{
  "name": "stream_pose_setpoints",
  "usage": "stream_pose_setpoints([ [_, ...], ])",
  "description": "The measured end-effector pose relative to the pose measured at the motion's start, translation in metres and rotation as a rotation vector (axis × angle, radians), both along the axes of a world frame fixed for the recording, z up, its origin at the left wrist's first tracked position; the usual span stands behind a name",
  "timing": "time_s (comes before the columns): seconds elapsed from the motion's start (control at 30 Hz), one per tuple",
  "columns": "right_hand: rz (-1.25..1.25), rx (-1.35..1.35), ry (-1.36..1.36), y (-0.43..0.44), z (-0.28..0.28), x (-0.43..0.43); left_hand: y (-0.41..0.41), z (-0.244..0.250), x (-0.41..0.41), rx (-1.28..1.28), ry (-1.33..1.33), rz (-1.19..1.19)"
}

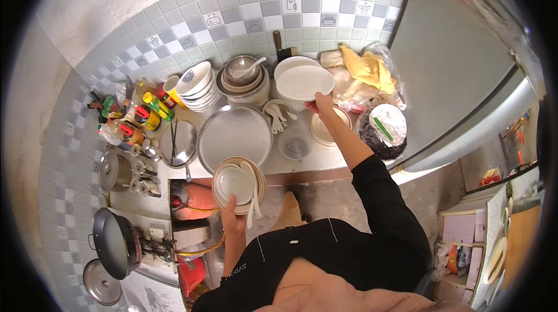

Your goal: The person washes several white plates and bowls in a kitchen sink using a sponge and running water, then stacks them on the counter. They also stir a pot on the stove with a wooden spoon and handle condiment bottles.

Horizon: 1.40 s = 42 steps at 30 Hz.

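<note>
My left hand (232,215) grips a stack of small plates and bowls (232,183) by its near rim, held out in front of the counter's edge. White soup spoons (252,196) lie across that stack. At the back of the counter, my right hand (321,105) holds the near rim of a white oval plate (305,82). Behind this plate, a second white plate (293,62) leans near the wall. Below my right wrist sits a stack of small plates (324,127), partly hidden by my forearm. Several white spoons (279,116) rest in a container beside the plates.
Around the plates stand a round metal tray (234,137), stacked white bowls (198,85), a metal bowl (242,70) on a pot, a clear plastic tub (294,144) and plastic bags (348,81). Sauce bottles (147,116) and a wok (114,242) are leftward; a refrigerator (449,68) bounds the right.
</note>
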State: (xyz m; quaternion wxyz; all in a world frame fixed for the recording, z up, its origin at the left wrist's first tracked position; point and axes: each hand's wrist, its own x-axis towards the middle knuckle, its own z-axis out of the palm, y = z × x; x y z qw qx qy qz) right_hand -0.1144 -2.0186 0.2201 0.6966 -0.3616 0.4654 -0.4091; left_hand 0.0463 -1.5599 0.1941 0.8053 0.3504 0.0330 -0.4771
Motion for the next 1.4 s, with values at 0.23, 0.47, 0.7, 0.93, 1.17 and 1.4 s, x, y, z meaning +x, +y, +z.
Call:
stream_pose_setpoints([
  [0.23,0.206,0.119,0.086,-0.063,-0.03,0.022,-0.071,0.003,0.015,0.021,-0.064,0.011],
  [0.47,0.455,-0.114,0.601,-0.041,0.018,-0.014,-0.182,0.021,0.018,0.133,-0.179,-0.192],
  [0.7,0.309,-0.628,0.581,0.085,0.026,-0.091,-0.304,0.008,-0.053,0.001,-0.258,-0.547],
  [0.93,0.067,-0.398,0.989,0.074,0.01,-0.134,-0.371,-0.015,-0.097,0.139,-1.131,-0.716],
  [1.17,0.169,-0.411,1.154,0.062,-0.006,-0.136,-0.384,-0.03,-0.089,0.371,-1.675,-0.834],
  [1.4,0.328,-0.483,1.274,0.044,-0.015,-0.138,-0.381,-0.014,-0.099,0.535,-1.698,-0.778],
])
